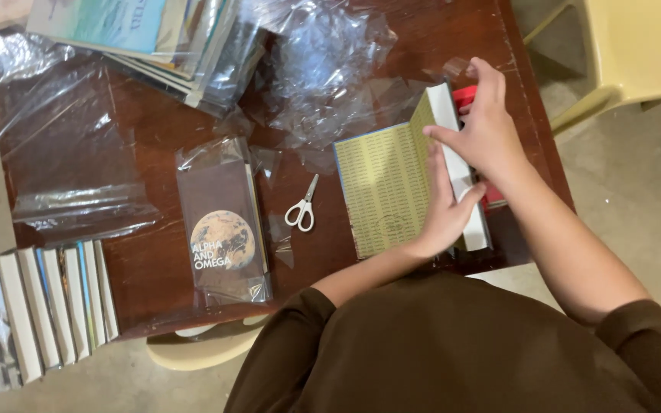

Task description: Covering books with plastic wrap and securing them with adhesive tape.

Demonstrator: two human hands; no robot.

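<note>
Going left to right: one row of about six upright paperback books, one brown book sleeved in clear plastic, one pair of white-handled scissors. Then comes one open book with a yellow patterned endpaper, its long axis running away from the person. The left hand presses flat on its inner edge and the right hand pinches the page block just beyond

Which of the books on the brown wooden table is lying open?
The olive-yellow patterned book under both hands; the brown planet-cover book and the others are closed.

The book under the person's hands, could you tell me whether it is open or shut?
Open. The book's cover lies flat on the table, patterned inside facing up, while both hands rest on its page block.
</note>
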